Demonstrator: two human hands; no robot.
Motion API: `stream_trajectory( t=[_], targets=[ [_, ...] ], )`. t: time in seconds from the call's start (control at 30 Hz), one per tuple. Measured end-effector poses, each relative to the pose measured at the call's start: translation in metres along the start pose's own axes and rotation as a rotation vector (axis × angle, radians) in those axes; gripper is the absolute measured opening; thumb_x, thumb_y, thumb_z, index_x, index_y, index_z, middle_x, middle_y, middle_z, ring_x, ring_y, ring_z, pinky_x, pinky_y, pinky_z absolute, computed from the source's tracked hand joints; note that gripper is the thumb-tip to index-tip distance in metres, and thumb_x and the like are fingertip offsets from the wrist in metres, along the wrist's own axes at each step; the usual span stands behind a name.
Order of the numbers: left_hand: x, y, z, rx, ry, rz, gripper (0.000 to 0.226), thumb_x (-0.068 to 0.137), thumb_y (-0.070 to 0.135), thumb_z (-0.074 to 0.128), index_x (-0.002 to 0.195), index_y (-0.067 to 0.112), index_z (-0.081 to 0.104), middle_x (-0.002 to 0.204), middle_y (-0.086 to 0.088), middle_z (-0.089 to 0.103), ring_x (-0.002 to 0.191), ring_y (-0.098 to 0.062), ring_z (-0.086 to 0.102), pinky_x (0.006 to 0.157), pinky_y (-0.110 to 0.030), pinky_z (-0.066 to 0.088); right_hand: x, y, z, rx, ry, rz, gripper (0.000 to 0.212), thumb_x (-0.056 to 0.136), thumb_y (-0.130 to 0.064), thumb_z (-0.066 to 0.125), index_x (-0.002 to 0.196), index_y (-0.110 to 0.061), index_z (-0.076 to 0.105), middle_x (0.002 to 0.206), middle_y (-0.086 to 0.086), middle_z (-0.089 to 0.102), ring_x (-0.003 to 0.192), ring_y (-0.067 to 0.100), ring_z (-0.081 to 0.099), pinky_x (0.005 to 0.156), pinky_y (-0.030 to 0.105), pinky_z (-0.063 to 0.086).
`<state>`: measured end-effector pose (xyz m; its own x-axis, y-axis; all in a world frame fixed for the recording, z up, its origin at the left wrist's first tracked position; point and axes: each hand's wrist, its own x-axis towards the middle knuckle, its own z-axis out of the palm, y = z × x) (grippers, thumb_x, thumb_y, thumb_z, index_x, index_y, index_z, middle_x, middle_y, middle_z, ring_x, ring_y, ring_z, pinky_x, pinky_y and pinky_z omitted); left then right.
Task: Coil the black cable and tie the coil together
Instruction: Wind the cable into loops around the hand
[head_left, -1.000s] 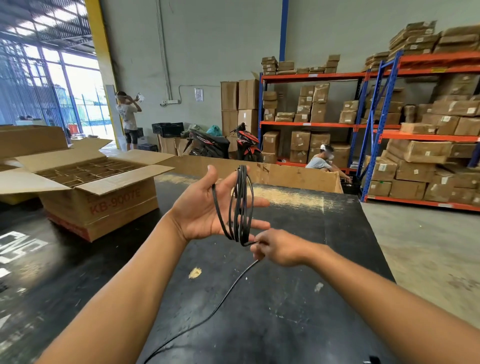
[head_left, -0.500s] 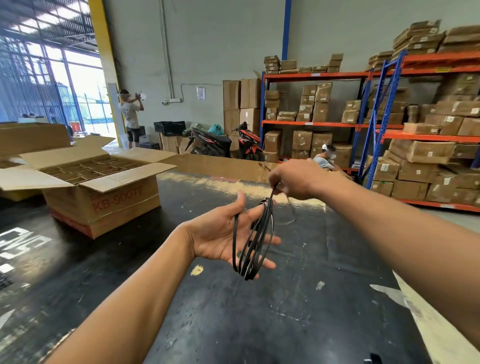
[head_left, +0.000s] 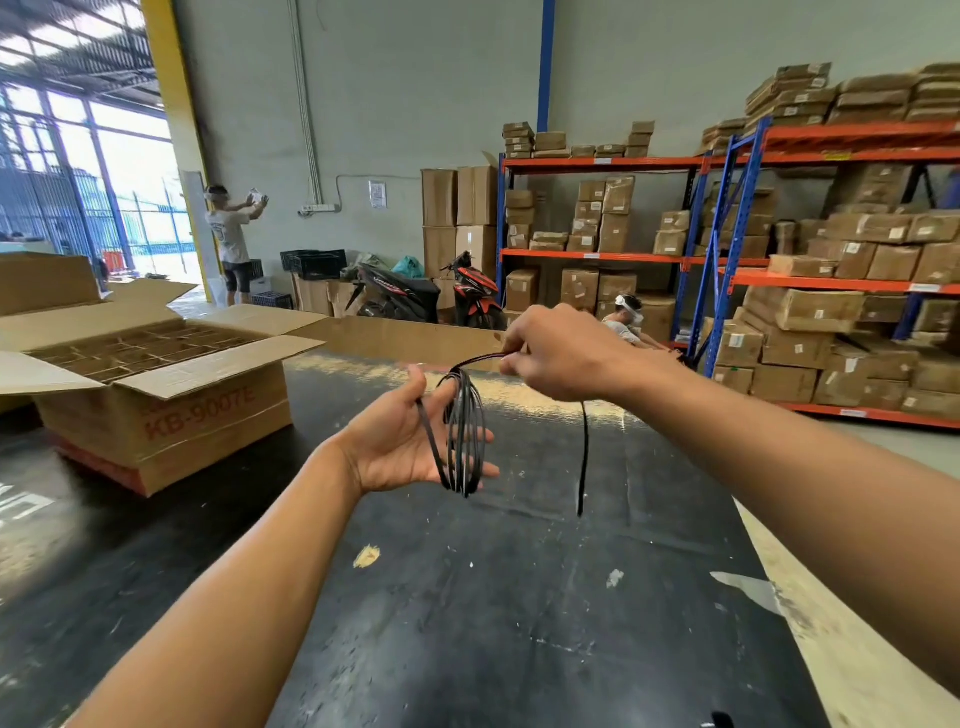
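The black cable (head_left: 465, 436) hangs in several loops around the spread fingers of my left hand (head_left: 400, 441), palm up above the black table (head_left: 519, 597). My right hand (head_left: 558, 353) is above and to the right of the coil, pinching the cable's run that leads off the top of the loops. The loose cable end (head_left: 583, 462) dangles down from my right hand and stops just above the table.
An open cardboard box (head_left: 156, 395) with dividers stands on the table at the left. A long cardboard sheet (head_left: 405, 338) lines the table's far edge. Shelves of boxes (head_left: 831, 270) fill the right. Two people and two scooters (head_left: 431, 296) are further back.
My right hand went from below the coil up over it and on to the right, laying another loop. The cable's tail left the table and now hangs free.
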<state>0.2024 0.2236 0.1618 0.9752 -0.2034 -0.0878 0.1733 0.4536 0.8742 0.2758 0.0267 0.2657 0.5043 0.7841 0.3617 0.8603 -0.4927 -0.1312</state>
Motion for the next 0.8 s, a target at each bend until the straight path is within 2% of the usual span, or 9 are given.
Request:
stream_trajectory(
  t=[0.07,0.17,0.23,0.33,0.43,0.6,0.7,0.8],
  targets=[
    [-0.001,0.009,-0.006,-0.003,0.011,0.029,0.070,0.089,0.074,0.017,0.150,0.042,0.029,0.137,-0.030,0.044,0.122,-0.064,0.045,0.085,-0.070,0.050,-0.009,-0.009,0.003,0.050,-0.030,-0.003,0.022,0.094,-0.029,0.060,0.091,-0.013,0.075,0.084,0.007,0.073,0.076,0.025,0.067,0.072,0.039,0.056],
    [-0.004,0.020,-0.010,-0.008,0.021,0.061,0.075,0.087,0.076,0.014,0.151,0.038,0.027,0.148,-0.031,0.037,0.124,-0.063,0.043,0.089,-0.071,0.046,-0.025,-0.021,0.012,0.151,-0.106,-0.014,0.023,0.097,-0.023,0.057,0.092,-0.010,0.075,0.079,0.008,0.072,0.063,0.016,0.060,0.057,0.031,0.047],
    [-0.007,0.027,-0.009,-0.026,0.010,0.097,0.075,0.088,0.075,0.013,0.151,0.036,0.027,0.147,-0.032,0.039,0.123,-0.060,0.046,0.090,-0.071,0.045,-0.037,-0.027,0.023,0.248,-0.177,-0.012,0.021,0.097,-0.022,0.057,0.092,-0.009,0.073,0.073,0.007,0.069,0.057,0.015,0.057,0.052,0.029,0.043],
    [-0.010,0.034,-0.006,-0.061,-0.011,0.144,0.072,0.089,0.074,0.013,0.151,0.038,0.028,0.143,-0.035,0.038,0.115,-0.062,0.052,0.084,-0.070,0.050,-0.056,-0.031,0.049,0.410,-0.319,0.026,0.020,0.098,-0.023,0.054,0.093,-0.009,0.067,0.067,0.000,0.067,0.055,0.012,0.067,0.053,0.024,0.048],
    [-0.012,0.039,0.001,-0.056,-0.031,0.173,0.072,0.089,0.075,0.013,0.151,0.041,0.024,0.151,-0.036,0.029,0.122,-0.069,0.040,0.091,-0.072,0.045,-0.070,-0.031,0.080,0.459,-0.427,0.037,0.021,0.098,-0.028,0.049,0.087,-0.017,0.063,0.071,0.006,0.075,0.055,0.008,0.069,0.060,0.024,0.049],
    [-0.016,0.034,0.020,-0.045,-0.154,0.169,0.070,0.090,0.074,0.014,0.151,0.042,0.024,0.152,-0.036,0.027,0.122,-0.067,0.042,0.090,-0.070,0.046,-0.074,-0.021,0.116,0.505,-0.472,0.042,0.027,0.099,-0.030,0.045,0.082,-0.020,0.064,0.080,0.009,0.077,0.064,0.009,0.066,0.062,0.023,0.049],
    [-0.020,0.030,0.033,-0.010,-0.242,0.143,0.070,0.089,0.074,0.013,0.150,0.043,0.027,0.150,-0.035,0.033,0.124,-0.065,0.041,0.089,-0.069,0.047,-0.066,-0.008,0.118,0.556,-0.495,0.075,0.028,0.099,-0.034,0.050,0.086,-0.018,0.069,0.076,0.001,0.073,0.069,0.009,0.066,0.068,0.025,0.051],
    [-0.024,0.026,0.044,0.033,-0.350,0.090,0.071,0.088,0.075,0.013,0.150,0.044,0.027,0.152,-0.033,0.031,0.130,-0.064,0.032,0.093,-0.070,0.043,-0.054,0.011,0.111,0.534,-0.488,0.078,0.027,0.096,-0.037,0.058,0.091,-0.016,0.075,0.088,0.002,0.075,0.083,0.013,0.069,0.082,0.033,0.055]
  ],
)
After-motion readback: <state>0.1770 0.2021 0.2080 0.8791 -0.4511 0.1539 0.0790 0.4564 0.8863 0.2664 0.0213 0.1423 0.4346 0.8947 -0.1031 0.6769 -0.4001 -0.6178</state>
